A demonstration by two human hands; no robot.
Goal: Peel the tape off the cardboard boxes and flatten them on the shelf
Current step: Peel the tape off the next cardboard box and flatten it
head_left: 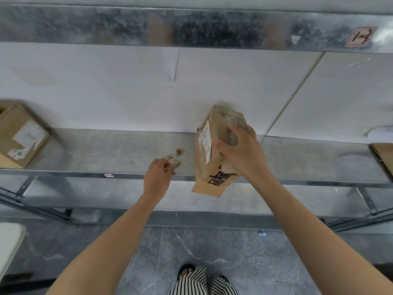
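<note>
The metal shelf (106, 145) runs across the whole view, and the task's things lie along it. The cardboard box (213, 169) in work stands tilted on end over the shelf's front edge, right of centre, with one end flap hanging open past the edge; whether it rests on the shelf or is lifted clear I cannot tell. The right hand (240, 150) grasps it from above, thumb on the labelled side and fingers wrapped over the far side. It looks light and empty, stiff along its corners but easy to crush on the broad faces. The best hold is probably across the narrow width as now, leaving the taped seams free; the worn, scuffed surface should give a fair grip. The left hand (157, 175) is loosely curled at the tape scraps (177, 157) near the front edge, but I cannot tell whether it pinches one. By count there are two boxes standing in shape, this one and a second box (20, 137) at the far left. One flat piece of cardboard (382, 155) lies at the right edge, and there are about three scraps of tape.
</note>
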